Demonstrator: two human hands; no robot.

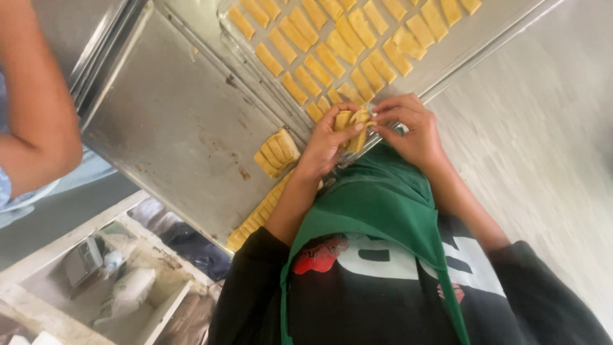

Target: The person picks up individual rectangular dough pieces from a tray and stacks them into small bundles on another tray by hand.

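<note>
My left hand (324,145) and my right hand (412,128) meet over the near edge of a metal baking tray (211,19). Together they pinch a small bunch of yellow rectangular dough pieces (352,128). The left hand cups the bunch from below and the right hand's fingertips hold its top. The tray carries several slanted rows of the same dough pieces (332,57). Below my arms I see my green apron (377,204) and black sleeves.
A small stack of dough pieces (276,153) and a longer row (254,222) lie on the steel worktop (172,128) left of my hands. Another person's bare arm (32,108) reaches in at far left. A low shelf with sacks (128,291) is at bottom left.
</note>
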